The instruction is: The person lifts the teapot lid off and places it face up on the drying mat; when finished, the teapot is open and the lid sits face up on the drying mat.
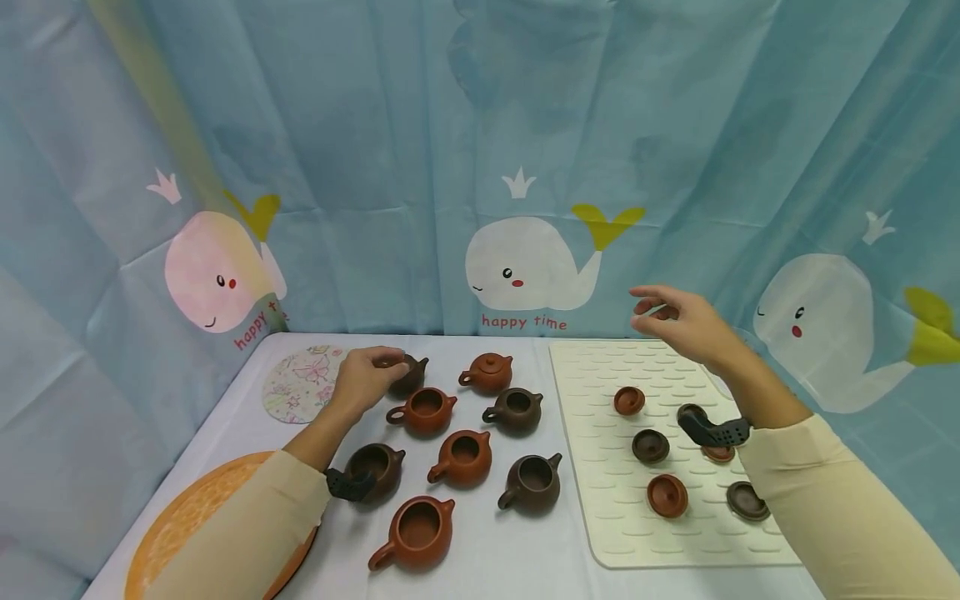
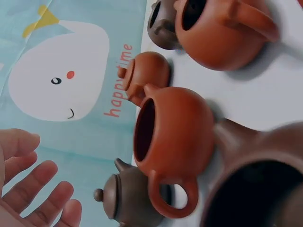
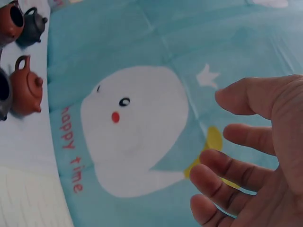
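Observation:
My left hand (image 1: 363, 382) hovers by a dark brown teapot (image 1: 408, 382) at the back left, partly hiding it. Its fingers are loosely bent and hold nothing; the left wrist view shows them apart from this lidded teapot (image 2: 137, 194). Beside it stands a lidded reddish teapot (image 1: 495, 379). Several teapots without lids, such as a reddish one (image 1: 467, 477) and a dark one (image 1: 534, 502), stand nearer with their mouths uncovered. Above the back of the cream mat, my right hand (image 1: 686, 323) is raised, its relaxed fingers (image 3: 236, 135) spread around nothing.
On the cream mat (image 1: 600, 533) lie several loose lids, among them a reddish lid (image 1: 667, 497) and a dark lid (image 1: 650, 447). A round floral mat (image 1: 296, 387) lies at the back left. An orange round board (image 1: 176, 521) is under my left forearm. A blue whale-print curtain (image 1: 375, 167) hangs behind.

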A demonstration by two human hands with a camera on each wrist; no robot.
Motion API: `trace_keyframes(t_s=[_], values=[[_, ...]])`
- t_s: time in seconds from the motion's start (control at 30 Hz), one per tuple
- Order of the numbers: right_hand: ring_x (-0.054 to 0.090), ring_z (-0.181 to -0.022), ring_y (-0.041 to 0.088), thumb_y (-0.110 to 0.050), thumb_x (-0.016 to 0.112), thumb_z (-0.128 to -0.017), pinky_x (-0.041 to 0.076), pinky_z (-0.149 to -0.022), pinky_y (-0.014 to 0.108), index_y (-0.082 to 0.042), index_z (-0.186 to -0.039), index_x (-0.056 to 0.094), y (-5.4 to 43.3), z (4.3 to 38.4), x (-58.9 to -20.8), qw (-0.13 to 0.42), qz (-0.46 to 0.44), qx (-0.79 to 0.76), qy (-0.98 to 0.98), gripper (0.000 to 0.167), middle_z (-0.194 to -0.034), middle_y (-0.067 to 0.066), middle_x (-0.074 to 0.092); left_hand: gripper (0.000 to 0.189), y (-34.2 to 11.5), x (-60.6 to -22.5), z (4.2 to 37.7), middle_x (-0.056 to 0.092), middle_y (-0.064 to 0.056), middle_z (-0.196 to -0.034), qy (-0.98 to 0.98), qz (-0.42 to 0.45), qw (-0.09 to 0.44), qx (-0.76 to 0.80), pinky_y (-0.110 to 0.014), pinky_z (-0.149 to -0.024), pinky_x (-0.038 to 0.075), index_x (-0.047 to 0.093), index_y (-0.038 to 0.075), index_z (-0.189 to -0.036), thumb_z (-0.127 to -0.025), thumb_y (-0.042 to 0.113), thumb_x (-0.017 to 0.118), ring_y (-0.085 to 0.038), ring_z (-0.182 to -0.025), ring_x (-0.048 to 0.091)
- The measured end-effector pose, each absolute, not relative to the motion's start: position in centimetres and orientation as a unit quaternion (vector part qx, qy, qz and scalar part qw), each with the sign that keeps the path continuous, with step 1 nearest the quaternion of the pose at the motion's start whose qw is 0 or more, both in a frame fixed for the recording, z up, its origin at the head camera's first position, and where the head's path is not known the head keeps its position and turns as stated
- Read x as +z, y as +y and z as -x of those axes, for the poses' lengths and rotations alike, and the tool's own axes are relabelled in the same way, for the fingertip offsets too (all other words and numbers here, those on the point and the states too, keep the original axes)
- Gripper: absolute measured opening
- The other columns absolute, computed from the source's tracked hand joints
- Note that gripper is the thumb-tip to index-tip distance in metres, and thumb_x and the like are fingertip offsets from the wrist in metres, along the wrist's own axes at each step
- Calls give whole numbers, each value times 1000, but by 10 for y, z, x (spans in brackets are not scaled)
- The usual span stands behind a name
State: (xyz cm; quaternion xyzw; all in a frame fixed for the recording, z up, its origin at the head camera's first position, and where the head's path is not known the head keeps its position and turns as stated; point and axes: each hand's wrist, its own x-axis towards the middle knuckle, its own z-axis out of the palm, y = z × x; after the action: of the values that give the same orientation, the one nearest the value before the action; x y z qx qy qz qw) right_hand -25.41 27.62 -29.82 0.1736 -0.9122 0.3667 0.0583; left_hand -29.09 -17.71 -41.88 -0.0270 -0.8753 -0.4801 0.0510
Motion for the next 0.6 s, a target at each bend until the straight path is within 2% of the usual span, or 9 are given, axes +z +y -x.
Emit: trace_keyframes(t_s=[0.43,0.6], values=[[58,-97,26,-25,65,-93,44,-78,42,-10,-137,54,240,283,-289,54,-190,387,-901,47,-111,11,60,27,-141,-412,314,68,-8,-109,-867,24,69,-492,-42,-87,48,70,10,-116,-91,18,68,-25,-102,61],[58,-94,27,-23,65,-94,45,-79,42,-8,-138,51,227,299,-299,23,-222,394,-891,49,-110,13,60,27,-125,-418,319,69,-5,-107,-863,37,70,-499,-40,-83,50,71,10,-115,-90,19,69,-24,-99,62]])
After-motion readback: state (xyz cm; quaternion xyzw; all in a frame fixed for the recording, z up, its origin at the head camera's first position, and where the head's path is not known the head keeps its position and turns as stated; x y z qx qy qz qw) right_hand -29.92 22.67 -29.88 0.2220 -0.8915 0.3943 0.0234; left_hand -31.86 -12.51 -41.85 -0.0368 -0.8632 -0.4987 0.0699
